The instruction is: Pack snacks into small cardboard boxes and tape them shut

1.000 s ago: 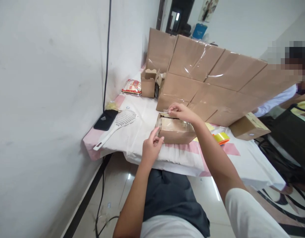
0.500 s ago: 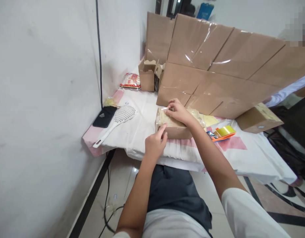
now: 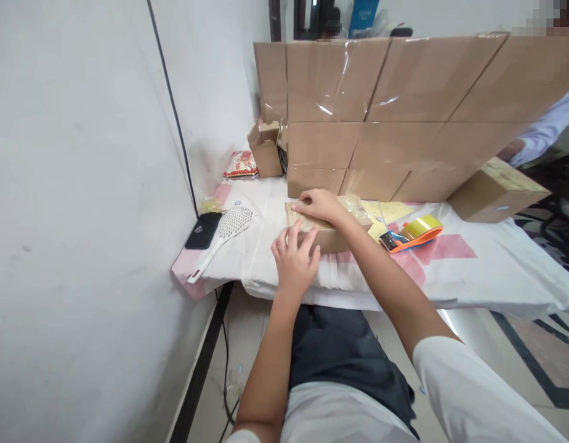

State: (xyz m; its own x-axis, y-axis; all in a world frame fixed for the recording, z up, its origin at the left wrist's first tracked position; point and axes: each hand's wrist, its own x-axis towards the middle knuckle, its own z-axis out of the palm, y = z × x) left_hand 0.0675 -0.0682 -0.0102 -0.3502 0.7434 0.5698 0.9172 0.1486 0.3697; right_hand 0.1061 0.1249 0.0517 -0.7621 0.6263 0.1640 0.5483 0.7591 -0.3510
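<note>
**Both hands lying on the small box**

We are pressing our right hand (image 3: 319,205) flat on top of the box (image 3: 333,237), fingers stretched out and palm down over its clear-taped top, gripping nothing. Our left hand (image 3: 295,259) is resting against the near left corner of the same box, fingers spread open and pointing up toward the lid, also closing on nothing. The box is sitting on the white cloth of the table (image 3: 473,277), near the front edge and just before the cardboard wall (image 3: 404,117) that is standing across the back. A tape dispenser (image 3: 411,233) is lying just to the right of the box, apart from it. To the left, near the wall, a white skimmer (image 3: 224,237) is lying beside a dark phone (image 3: 202,230). A snack packet (image 3: 241,165) and an open carton (image 3: 266,151) are sitting further back by the corner. Another box (image 3: 497,191) is lying at the right end, where another person's sleeve (image 3: 552,123) is showing behind the cardboard
</note>
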